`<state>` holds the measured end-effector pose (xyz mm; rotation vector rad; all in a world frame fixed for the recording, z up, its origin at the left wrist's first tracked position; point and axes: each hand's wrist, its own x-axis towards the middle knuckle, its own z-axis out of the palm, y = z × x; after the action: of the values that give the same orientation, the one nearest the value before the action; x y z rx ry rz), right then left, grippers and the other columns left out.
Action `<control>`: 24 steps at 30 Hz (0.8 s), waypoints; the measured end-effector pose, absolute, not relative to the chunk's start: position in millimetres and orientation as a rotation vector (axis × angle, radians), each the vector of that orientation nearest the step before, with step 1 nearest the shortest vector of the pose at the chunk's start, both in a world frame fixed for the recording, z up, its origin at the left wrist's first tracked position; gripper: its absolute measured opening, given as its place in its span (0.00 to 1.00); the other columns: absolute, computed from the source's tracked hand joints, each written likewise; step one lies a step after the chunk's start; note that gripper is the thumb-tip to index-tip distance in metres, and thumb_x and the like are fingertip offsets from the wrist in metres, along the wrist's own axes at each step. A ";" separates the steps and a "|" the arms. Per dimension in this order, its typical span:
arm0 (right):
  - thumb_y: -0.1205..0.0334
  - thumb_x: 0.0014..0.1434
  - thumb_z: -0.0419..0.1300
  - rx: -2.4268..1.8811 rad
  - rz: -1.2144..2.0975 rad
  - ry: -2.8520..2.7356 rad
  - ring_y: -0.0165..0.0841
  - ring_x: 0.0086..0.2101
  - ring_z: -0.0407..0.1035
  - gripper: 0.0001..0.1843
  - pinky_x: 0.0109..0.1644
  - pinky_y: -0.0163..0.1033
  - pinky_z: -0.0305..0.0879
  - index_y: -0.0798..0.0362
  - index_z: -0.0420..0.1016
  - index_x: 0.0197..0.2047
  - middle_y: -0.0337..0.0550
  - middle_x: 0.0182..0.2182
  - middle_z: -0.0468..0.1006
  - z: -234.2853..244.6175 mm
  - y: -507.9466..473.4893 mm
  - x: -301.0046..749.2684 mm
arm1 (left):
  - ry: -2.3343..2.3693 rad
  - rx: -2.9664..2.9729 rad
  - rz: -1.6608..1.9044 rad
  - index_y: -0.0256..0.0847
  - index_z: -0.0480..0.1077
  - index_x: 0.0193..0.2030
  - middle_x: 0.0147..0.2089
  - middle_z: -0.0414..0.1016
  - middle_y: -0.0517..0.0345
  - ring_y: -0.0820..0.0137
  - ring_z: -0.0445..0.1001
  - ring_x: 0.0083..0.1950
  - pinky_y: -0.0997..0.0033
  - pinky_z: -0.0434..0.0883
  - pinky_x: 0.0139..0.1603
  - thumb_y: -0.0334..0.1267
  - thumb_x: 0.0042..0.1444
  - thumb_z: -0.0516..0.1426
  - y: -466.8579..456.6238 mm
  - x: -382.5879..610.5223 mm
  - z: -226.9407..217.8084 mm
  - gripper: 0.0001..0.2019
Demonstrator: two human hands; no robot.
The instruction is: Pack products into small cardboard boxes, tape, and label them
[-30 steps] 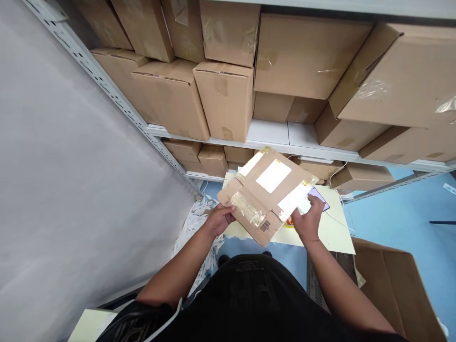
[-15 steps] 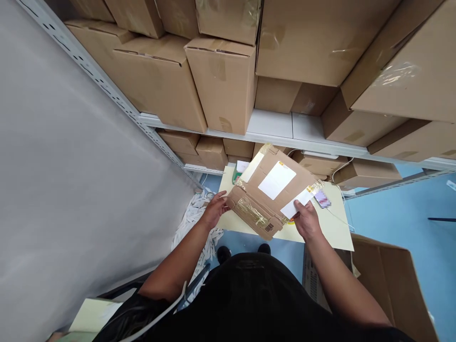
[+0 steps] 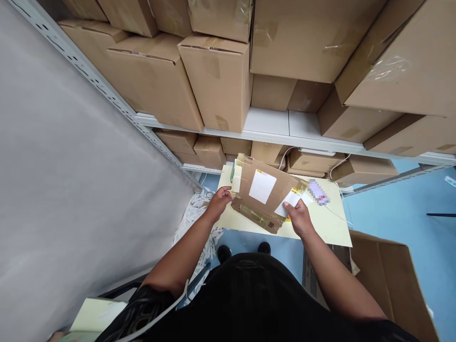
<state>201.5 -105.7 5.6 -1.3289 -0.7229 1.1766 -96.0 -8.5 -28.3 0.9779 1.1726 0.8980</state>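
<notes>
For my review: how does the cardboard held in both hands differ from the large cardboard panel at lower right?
The held cardboard bears white labels; the large panel shows none. The held cardboard looks smaller than the large panel. The left hand and right hand grip the held cardboard; neither is on the large panel. Both are brown.

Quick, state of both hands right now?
Left hand: closed, holding the cardboard at its left edge.
Right hand: closed, holding the cardboard's right side, thumb on a white label.
</notes>
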 end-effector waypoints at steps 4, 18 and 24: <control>0.47 0.50 0.74 -1.381 1.111 -0.743 0.44 0.46 0.78 0.26 0.51 0.51 0.75 0.49 0.74 0.48 0.47 0.47 0.84 -0.8 -108.2 204.0 | 1.105 0.759 0.919 0.40 0.70 0.39 0.36 0.76 0.60 0.69 0.76 0.39 0.64 0.72 0.50 0.39 0.43 0.69 -10.8 -96.1 -24.1 0.18; 0.52 0.46 0.76 -1.367 1.022 -0.717 0.40 0.46 0.78 0.36 0.52 0.49 0.75 0.50 0.68 0.55 0.47 0.48 0.83 -18.6 -109.1 191.3 | 0.920 0.522 1.091 0.39 0.73 0.41 0.38 0.81 0.55 0.61 0.81 0.47 0.61 0.75 0.51 0.58 0.56 0.65 -26.4 -90.7 -32.8 0.22; 0.49 0.49 0.73 -1.449 1.018 -0.861 0.42 0.44 0.79 0.30 0.49 0.49 0.77 0.52 0.72 0.51 0.48 0.46 0.84 -21.0 -109.1 184.5 | 0.866 0.577 0.978 0.38 0.77 0.52 0.49 0.83 0.46 0.53 0.76 0.61 0.52 0.70 0.64 0.64 0.58 0.62 -30.7 -96.5 -45.3 0.30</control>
<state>184.5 -109.1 -21.0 -1.4486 -0.8611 1.0177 -96.5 -30.7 -45.3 0.5770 0.8658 0.9780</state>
